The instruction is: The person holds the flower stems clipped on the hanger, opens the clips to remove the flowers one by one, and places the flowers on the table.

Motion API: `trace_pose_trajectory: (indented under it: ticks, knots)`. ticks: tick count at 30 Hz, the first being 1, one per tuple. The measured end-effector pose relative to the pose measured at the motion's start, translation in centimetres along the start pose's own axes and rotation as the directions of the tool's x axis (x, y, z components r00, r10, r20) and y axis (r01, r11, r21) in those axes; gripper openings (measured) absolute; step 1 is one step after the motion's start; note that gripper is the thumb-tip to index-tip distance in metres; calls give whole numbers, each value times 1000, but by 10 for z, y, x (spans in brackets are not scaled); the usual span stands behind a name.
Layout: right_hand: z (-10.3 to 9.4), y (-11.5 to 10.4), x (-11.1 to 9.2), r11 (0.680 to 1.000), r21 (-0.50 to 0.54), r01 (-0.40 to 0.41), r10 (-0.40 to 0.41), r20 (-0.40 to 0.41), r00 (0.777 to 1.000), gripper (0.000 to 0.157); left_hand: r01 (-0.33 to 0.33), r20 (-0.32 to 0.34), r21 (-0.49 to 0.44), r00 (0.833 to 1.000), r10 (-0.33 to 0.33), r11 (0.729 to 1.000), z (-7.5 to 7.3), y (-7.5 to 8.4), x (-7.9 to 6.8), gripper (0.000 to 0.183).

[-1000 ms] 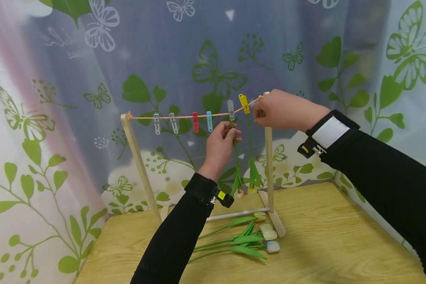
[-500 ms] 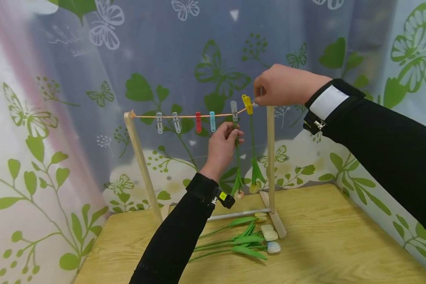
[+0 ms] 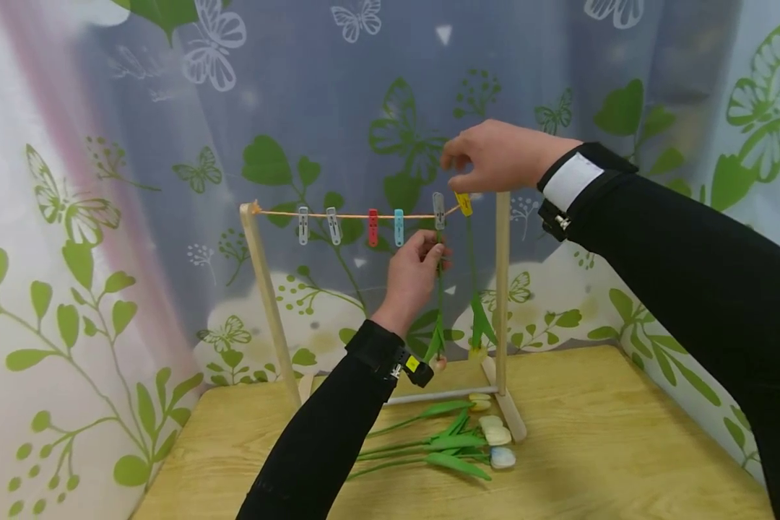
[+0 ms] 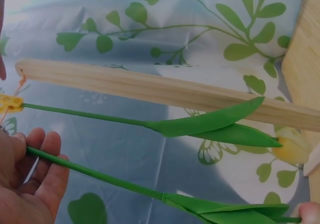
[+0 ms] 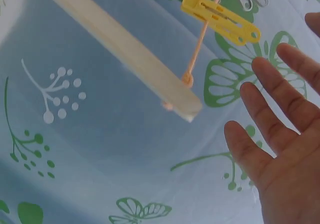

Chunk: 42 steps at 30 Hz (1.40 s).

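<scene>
The head view looks forward and down; both wrist views (close in, apparently turned sideways) share the yellow clothespin (image 5: 220,19).

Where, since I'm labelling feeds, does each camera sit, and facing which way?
Head: head-worn, forward and down at orange cord; left hand, right hand, sleeves show.
Left wrist: on that wrist, toward two hanging tulips; left hand shows, right hand barely.
Right wrist: on that wrist, toward wooden post; right hand shows.
Wrist views share yellow clothespin, post.

The person's left hand (image 3: 414,273) pinches below and left of the yellow clothespin (image 3: 464,206); the right hand (image 3: 497,155) hovers just above it, fingers (image 5: 269,115) parted, right forearm (image 3: 669,245) slanting down rightward.
</scene>
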State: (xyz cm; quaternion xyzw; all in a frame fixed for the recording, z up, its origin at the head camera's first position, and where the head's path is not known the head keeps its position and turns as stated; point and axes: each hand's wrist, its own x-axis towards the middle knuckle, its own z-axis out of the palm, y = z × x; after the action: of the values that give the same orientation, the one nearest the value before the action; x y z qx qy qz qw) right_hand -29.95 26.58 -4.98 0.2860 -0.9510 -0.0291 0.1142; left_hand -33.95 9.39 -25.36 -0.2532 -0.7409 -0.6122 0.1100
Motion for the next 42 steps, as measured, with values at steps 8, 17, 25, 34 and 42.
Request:
trace_pose_trajectory:
  ticks: [8, 17, 25, 34, 42]
  knots:
    - [14, -1, 17, 999, 36, -5, 2, 71, 997, 56, -9, 12, 8, 1000, 9, 1000, -1, -2, -3, 18]
    - [29, 0, 27, 995, 100, 19, -25, 56, 998, 48, -25, 28, 15, 999, 24, 1000, -3, 1, -3, 18]
    - [34, -1, 32, 974, 227, 7, -25, 77, 997, 37, -19, 27, -4, 999, 19, 1000, -3, -1, -5, 17]
    - [27, -1, 29, 963, 269, -9, -11, 72, 997, 29, -27, 37, 23, 999, 26, 999, -2, 0, -7, 18]
    - [25, -10, 31, 984, 177, 16, -20, 21, 1000, 20, -20, 17, 34, 1000, 19, 999, -3, -3, -10, 20]
